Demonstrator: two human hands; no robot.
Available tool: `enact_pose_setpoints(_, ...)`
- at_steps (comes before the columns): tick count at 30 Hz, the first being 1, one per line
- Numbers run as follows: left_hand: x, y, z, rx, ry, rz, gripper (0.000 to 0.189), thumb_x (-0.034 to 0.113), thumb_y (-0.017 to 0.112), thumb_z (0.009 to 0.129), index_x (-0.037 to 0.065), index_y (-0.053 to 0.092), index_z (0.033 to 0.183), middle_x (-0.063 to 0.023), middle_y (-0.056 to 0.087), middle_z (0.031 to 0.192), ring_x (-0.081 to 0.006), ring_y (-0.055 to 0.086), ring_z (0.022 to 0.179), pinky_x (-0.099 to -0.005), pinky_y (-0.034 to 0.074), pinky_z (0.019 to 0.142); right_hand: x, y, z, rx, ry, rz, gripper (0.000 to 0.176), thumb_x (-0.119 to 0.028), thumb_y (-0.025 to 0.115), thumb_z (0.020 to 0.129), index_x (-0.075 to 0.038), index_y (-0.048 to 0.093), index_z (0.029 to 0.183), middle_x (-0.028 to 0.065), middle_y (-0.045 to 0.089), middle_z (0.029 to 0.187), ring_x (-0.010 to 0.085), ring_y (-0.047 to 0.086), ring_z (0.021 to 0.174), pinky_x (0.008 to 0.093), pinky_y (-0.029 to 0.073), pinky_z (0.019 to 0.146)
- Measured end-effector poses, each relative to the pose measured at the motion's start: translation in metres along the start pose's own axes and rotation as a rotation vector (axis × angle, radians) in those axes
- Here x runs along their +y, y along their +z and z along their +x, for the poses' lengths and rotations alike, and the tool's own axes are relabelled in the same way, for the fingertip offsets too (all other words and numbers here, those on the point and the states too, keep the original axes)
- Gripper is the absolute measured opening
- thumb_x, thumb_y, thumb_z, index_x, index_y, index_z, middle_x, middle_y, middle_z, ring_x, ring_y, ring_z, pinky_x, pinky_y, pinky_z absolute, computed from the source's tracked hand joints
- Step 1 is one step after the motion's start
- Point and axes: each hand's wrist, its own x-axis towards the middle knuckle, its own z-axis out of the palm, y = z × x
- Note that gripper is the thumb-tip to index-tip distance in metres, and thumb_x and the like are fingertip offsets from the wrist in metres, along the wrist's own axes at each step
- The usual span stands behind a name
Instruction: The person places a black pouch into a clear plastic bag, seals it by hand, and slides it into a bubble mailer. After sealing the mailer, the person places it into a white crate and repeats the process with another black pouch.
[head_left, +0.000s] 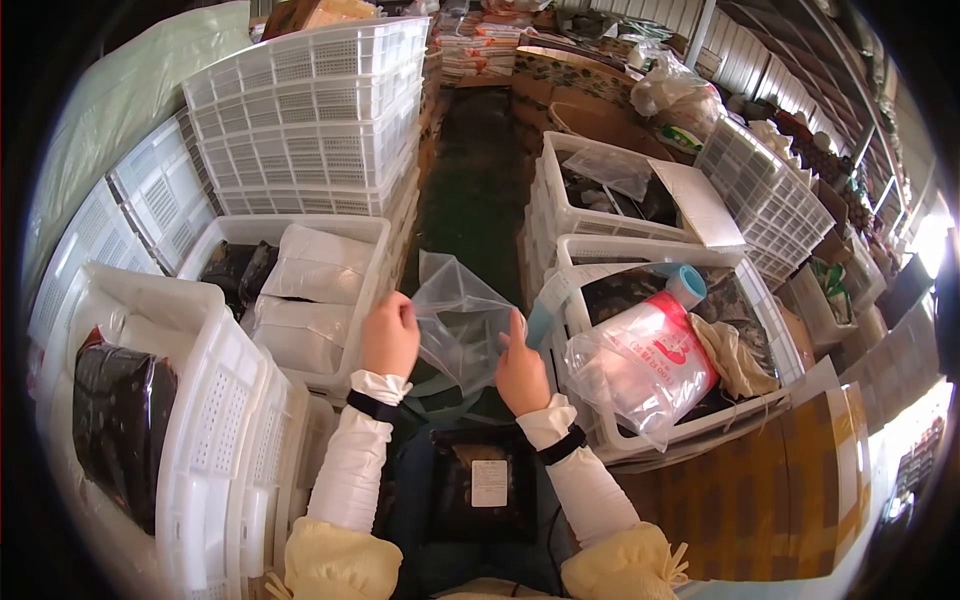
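Observation:
A clear plastic bag [455, 300] is spread between my two hands, above the dark gap between the crates. My left hand [390, 338] has curled fingers pinched on the bag's left edge. On the other side, my right hand [522, 368] grips the bag's right edge, its index finger pointing up. Below them a black package [450, 500] with a white printed label [489, 484] lies near my lap.
To the left, a white crate [375, 250] holds white packs [318, 262], and a nearer crate [220, 400] holds a black pack [125, 420]. Stacked crates [305, 100] rise behind. At right, a crate [612, 452] carries a red-and-white printed bag [660, 350] and a blue-green roll [686, 285].

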Motion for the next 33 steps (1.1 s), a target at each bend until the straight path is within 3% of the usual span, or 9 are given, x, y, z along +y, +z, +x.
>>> enact_pose_setpoints(8,-0.011,0.021,-0.022,-0.069,0.032,-0.036,0.021,-0.003,0.062,0.074,0.004,0.056,0.093,-0.0158,0.059,0.079,-0.0344,0.057,0.071,-0.0402,0.045,0.063,0.02,0.003,-0.005,-0.074,-0.079,0.004,0.063,-0.001,0.051,0.081,0.0,0.023,0.138,0.0201,0.062,0.105,0.04,0.062,0.079,0.0443,0.051,0.066)
enact_pose_setpoints(9,-0.032,0.026,-0.025,-0.098,0.007,-0.028,0.018,0.0,0.059,0.077,0.003,0.054,0.094,-0.0198,0.057,0.087,-0.0374,0.056,0.085,-0.043,0.045,0.072,0.019,-0.004,-0.011,-0.086,-0.063,0.012,0.061,-0.002,0.053,0.082,0.001,0.025,0.137,0.0212,0.061,0.108,0.0399,0.062,0.082,0.0431,0.051,0.067)
enact_pose_setpoints(13,-0.062,0.013,-0.03,-0.061,-0.26,-0.209,0.014,0.009,0.058,0.084,0.003,0.054,0.096,-0.0129,0.06,0.088,-0.0243,0.06,0.068,-0.0344,0.048,0.058,-0.019,-0.057,-0.05,-0.491,-0.01,0.368,0.051,-0.018,0.06,0.087,0.0,0.041,0.13,0.0232,0.05,0.125,0.0365,0.05,0.114,0.0333,0.045,0.088)
enact_pose_setpoints(18,-0.052,-0.014,-0.059,0.024,-0.741,-0.724,0.019,0.024,0.047,0.094,0.009,0.045,0.106,-0.0104,0.061,0.093,-0.0161,0.062,0.066,-0.0278,0.05,0.05,0.044,-0.064,-0.143,-0.259,0.322,0.312,0.066,-0.032,0.064,0.083,0.002,0.037,0.134,0.0301,0.036,0.135,0.0365,0.036,0.127,0.037,0.032,0.101)
enact_pose_setpoints(21,-0.033,-0.03,-0.115,-0.149,-1.075,-1.108,0.028,0.034,0.042,0.096,0.012,0.037,0.113,-0.0199,0.057,0.112,-0.0292,0.063,0.087,-0.0402,0.052,0.07,0.062,-0.049,-0.178,-0.342,0.466,0.279,0.081,-0.043,0.065,0.079,0.005,0.031,0.135,0.0334,0.023,0.14,0.0388,0.015,0.136,0.042,0.016,0.108)
enact_pose_setpoints(23,-0.025,-0.033,-0.155,-0.184,-1.182,-1.106,0.022,0.035,0.038,0.096,0.015,0.037,0.105,-0.016,0.057,0.117,-0.0287,0.052,0.11,-0.0437,0.036,0.092,0.049,-0.041,-0.179,-0.424,0.454,0.344,0.096,-0.05,0.066,0.076,0.007,0.02,0.138,0.0324,0.01,0.145,0.0392,-0.004,0.138,0.046,-0.001,0.11)
enact_pose_setpoints(26,-0.008,-0.03,-0.199,-0.073,-1.154,-1.291,0.015,0.03,0.038,0.098,0.016,0.039,0.104,-0.0099,0.054,0.121,-0.0236,0.049,0.114,-0.0385,0.037,0.09,0.036,-0.035,-0.174,-0.367,0.551,0.33,0.099,-0.041,0.072,0.073,0.004,0.014,0.14,0.0306,0.019,0.143,0.0367,0.011,0.137,0.0442,0.01,0.11)
enact_pose_setpoints(29,0.012,-0.032,-0.2,0.002,-1.144,-1.196,0.01,0.027,0.039,0.098,0.017,0.04,0.101,-0.0082,0.055,0.115,-0.0204,0.051,0.109,-0.0365,0.038,0.089,0.026,-0.033,-0.174,-0.348,0.58,0.742,0.096,-0.028,0.078,0.071,0.001,0.015,0.138,0.0254,0.039,0.131,0.0305,0.036,0.126,0.0416,0.027,0.105)
enact_pose_setpoints(33,-0.004,-0.043,-0.205,-0.072,-1.173,-1.243,0.01,0.026,0.041,0.098,0.016,0.041,0.097,-0.0056,0.056,0.109,-0.0181,0.052,0.103,-0.0359,0.039,0.086,-0.004,-0.047,-0.177,-0.294,0.744,1.057,0.075,-0.014,0.076,0.071,0.0,0.031,0.13,0.0148,0.058,0.108,0.0214,0.054,0.105,0.0359,0.041,0.094)
